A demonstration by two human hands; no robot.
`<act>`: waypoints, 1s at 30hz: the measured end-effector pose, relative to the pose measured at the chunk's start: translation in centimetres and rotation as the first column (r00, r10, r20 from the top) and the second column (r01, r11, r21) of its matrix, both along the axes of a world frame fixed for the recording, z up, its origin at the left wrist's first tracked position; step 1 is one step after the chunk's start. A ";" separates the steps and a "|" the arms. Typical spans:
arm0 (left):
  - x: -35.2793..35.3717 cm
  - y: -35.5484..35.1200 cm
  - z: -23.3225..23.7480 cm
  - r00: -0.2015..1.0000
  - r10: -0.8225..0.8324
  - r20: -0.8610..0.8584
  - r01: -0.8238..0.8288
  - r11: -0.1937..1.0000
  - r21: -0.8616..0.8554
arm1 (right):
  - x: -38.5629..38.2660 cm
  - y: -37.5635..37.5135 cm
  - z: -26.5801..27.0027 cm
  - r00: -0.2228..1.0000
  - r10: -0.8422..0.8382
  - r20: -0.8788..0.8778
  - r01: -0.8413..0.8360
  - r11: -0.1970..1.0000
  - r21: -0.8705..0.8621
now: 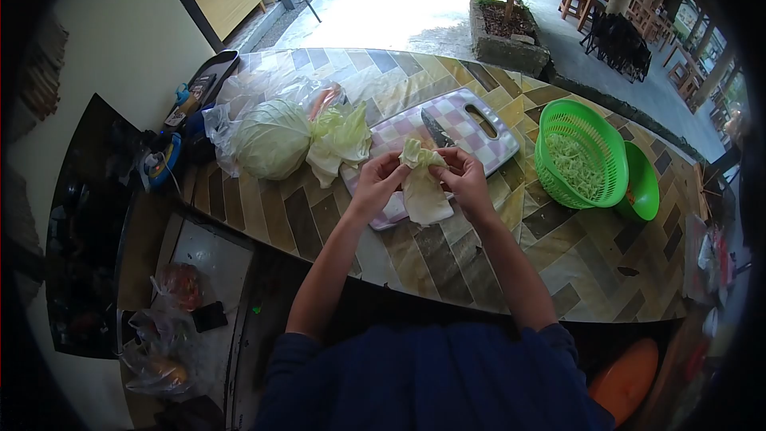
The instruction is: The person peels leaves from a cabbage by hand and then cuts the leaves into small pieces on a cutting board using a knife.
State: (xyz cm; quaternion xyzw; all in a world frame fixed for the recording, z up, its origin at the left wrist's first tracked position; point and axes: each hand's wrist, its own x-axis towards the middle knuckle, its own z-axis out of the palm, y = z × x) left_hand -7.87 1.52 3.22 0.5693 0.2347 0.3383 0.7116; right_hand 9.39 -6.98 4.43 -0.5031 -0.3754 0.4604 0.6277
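Note:
Both hands hold one pale cabbage leaf [426, 195] over the near side of the chopping board. My left hand [380, 182] pinches its left edge, and my right hand [467, 179] grips the right edge with fingers closed. Beneath them lies a pink-and-white checkered chopping board [487, 146] with a handle slot. A knife [436, 129] rests on it just beyond my fingers, its handle hidden behind the leaf and hands. Left of the board sit a whole cabbage [274, 138] and some loose cabbage leaves [338, 140].
A green basket [550, 179] with shredded cabbage [576, 166] stands at the right, against a green bowl [645, 191]. Clear plastic bags [219, 132] lie around the cabbage. The tiled table [447, 263] ends close to my body; an orange stool [626, 379] is below right.

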 end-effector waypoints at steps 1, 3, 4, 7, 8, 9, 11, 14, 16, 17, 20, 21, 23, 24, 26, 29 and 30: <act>-0.1 0.0 -0.1 1.000 0.002 0.007 -0.002 0.999 -0.033 | 0.1 -0.1 0.3 0.999 -0.001 -0.044 -0.002 0.999 -0.048; -0.2 0.0 0.1 1.000 0.003 0.022 -0.001 0.995 -0.099 | -0.2 -0.3 0.8 1.000 -0.024 -0.014 0.023 0.999 -0.033; -0.2 -0.2 0.4 1.000 -0.006 0.002 0.006 0.996 -0.084 | -0.2 -0.5 0.9 0.999 -0.037 0.000 0.037 0.999 -0.026; -0.3 -0.8 1.9 0.998 -0.014 -0.066 0.011 0.999 -0.053 | -0.2 -0.6 0.6 0.988 -0.057 0.143 0.053 0.998 0.033; -0.3 -1.0 2.3 0.996 -0.004 -0.094 -0.001 0.999 -0.053 | -0.2 -0.7 0.7 0.978 -0.060 0.198 0.054 0.998 0.034; -0.3 -1.1 2.4 0.993 0.005 -0.121 -0.012 0.999 -0.053 | -0.3 -0.8 0.9 0.965 -0.063 0.253 0.056 0.998 0.036; -0.1 -1.0 2.2 0.988 0.010 -0.157 -0.008 1.000 0.013 | -0.3 -0.9 1.0 0.948 -0.074 0.310 0.062 0.997 0.049; 0.2 -0.7 1.4 0.985 0.039 -0.168 -0.022 0.995 0.100 | -0.3 -0.8 0.9 0.934 -0.096 0.343 0.075 0.994 0.074; 0.3 -0.5 1.2 0.988 0.046 -0.147 -0.029 0.993 0.118 | 0.2 -0.6 0.5 0.910 -0.118 0.398 0.091 0.992 0.085; 0.3 -0.5 1.2 0.991 0.042 -0.131 -0.028 0.994 0.110 | 0.3 -0.7 0.6 0.938 -0.086 0.336 0.074 0.996 0.049; 0.6 -0.6 0.8 0.986 0.093 -0.138 -0.070 0.985 0.159 | 0.3 -0.9 0.9 0.970 -0.050 0.236 0.050 0.999 0.009; 0.8 -0.9 1.1 0.982 0.120 -0.148 -0.092 0.978 0.188 | 0.1 -0.8 0.4 0.960 -0.077 0.268 0.070 0.997 0.037; 1.1 -1.8 2.0 0.932 0.229 -0.282 -0.150 0.949 0.277 | -0.3 -0.7 0.3 0.904 -0.137 0.405 0.119 0.990 0.070; 1.3 -2.2 2.4 0.896 0.285 -0.342 -0.172 0.930 0.324 | -0.5 -0.8 0.7 0.846 -0.167 0.506 0.148 0.986 0.078; 1.9 -2.8 1.7 0.963 0.218 -0.161 -0.176 0.954 0.244 | -0.5 -0.9 1.1 0.717 -0.214 0.663 0.172 0.977 0.129; 2.2 -3.0 0.8 0.981 0.186 -0.057 -0.175 0.971 0.162 | -0.6 -0.7 1.2 0.546 -0.282 0.789 0.147 0.959 0.241; 2.3 -3.0 0.7 0.981 0.186 -0.052 -0.177 0.974 0.141 | -1.1 -0.7 1.0 0.509 -0.305 0.805 0.137 0.952 0.274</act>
